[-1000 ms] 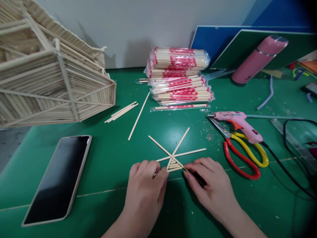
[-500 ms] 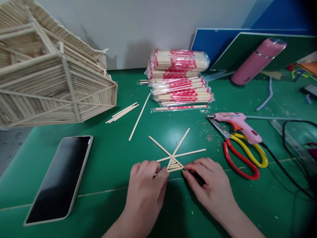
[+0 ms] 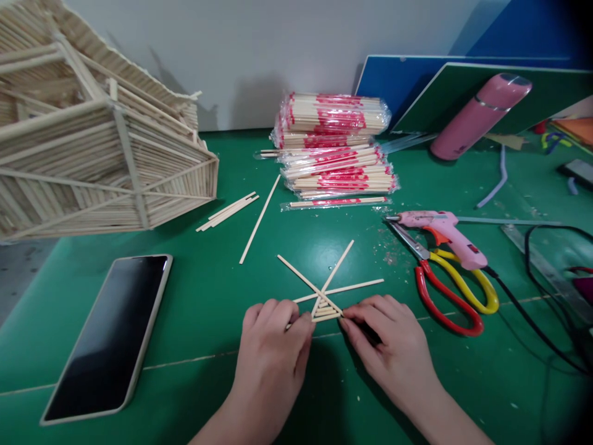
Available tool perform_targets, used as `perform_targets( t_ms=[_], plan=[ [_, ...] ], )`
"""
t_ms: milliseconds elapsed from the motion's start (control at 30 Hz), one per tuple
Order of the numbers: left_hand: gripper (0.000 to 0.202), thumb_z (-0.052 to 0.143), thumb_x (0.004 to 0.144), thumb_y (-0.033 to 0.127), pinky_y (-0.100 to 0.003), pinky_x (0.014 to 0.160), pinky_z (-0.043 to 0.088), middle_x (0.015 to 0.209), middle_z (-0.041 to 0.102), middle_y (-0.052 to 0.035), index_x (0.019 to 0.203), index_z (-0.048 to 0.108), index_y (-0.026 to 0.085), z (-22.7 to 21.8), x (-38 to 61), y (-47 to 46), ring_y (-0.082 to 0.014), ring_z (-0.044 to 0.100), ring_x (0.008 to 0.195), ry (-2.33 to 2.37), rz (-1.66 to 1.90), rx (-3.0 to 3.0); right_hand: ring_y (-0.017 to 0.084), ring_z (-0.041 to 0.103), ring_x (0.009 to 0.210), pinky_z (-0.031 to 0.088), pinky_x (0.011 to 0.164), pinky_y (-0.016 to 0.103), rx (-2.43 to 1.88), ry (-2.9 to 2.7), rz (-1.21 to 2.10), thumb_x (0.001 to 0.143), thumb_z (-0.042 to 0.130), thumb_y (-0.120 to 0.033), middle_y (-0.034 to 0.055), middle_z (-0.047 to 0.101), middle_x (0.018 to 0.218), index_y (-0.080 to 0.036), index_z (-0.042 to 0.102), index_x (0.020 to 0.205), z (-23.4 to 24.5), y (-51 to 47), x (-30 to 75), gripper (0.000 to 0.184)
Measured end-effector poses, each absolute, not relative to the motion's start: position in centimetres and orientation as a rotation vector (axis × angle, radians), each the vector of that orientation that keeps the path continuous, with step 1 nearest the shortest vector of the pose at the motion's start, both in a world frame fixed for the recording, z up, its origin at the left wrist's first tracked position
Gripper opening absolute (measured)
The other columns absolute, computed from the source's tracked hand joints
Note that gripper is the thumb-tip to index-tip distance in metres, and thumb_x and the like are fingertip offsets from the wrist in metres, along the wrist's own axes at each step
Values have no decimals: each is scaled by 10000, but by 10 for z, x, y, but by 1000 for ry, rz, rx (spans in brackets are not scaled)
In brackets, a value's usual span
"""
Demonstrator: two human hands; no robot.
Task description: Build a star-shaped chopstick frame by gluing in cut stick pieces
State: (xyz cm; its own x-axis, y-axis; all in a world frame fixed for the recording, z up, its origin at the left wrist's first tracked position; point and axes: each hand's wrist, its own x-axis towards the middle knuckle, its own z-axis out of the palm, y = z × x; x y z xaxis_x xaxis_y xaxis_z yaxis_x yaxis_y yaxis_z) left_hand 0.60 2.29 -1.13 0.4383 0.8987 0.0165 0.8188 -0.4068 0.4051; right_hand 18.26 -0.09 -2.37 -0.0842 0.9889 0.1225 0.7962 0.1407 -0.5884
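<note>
Low in the middle of the head view, thin wooden sticks cross in a star-like frame (image 3: 322, 293), with several short pieces laid across its lower triangle. My left hand (image 3: 274, 346) is closed over the frame's left side, and its curled fingers hide the stick ends there. At the lower right corner, the thumb and index finger of my right hand (image 3: 391, 346) pinch the frame's tip. A pink hot glue gun (image 3: 428, 219) lies to the right, partly over scissors (image 3: 445, 290) with red and yellow handles.
A large stick-built model (image 3: 106, 154) stands at left, behind a phone (image 3: 109, 340). Loose sticks (image 3: 227, 211) and another single stick (image 3: 259, 219) lie beyond my hands. Wrapped chopstick bundles (image 3: 336, 145) are stacked by the wall. A pink flask (image 3: 479, 117) and a black cable (image 3: 532, 334) are on the right.
The view has shifted very slightly. Both hands keep their hold on the stick frame, and nothing else has visibly moved.
</note>
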Motion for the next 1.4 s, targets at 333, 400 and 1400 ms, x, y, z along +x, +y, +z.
perform_targets(
  t_ms=[333,400,1400],
  plan=[
    [219,394,819,169,-312,610,300,710,510,-29,745,598,198,-11,5,22,-156,422,654,1466,357,2373,146,508,658,302,589,276,-1729,-1924,543,781,518,-248,8,599,705,-229,634,762,-20,1,181,119],
    [224,391,822,174,-314,609,298,711,510,-30,746,600,200,-11,5,22,-157,421,650,1469,346,2375,145,508,651,302,587,275,-1726,-1928,535,783,514,-254,12,597,700,-226,635,755,-20,1,181,127],
    [240,397,816,175,-315,604,289,674,492,-24,695,604,196,-9,7,25,-150,418,627,1477,402,2307,144,499,631,300,575,279,-1728,-1939,526,789,520,-259,14,594,689,-236,648,760,-24,0,181,134]
  ],
)
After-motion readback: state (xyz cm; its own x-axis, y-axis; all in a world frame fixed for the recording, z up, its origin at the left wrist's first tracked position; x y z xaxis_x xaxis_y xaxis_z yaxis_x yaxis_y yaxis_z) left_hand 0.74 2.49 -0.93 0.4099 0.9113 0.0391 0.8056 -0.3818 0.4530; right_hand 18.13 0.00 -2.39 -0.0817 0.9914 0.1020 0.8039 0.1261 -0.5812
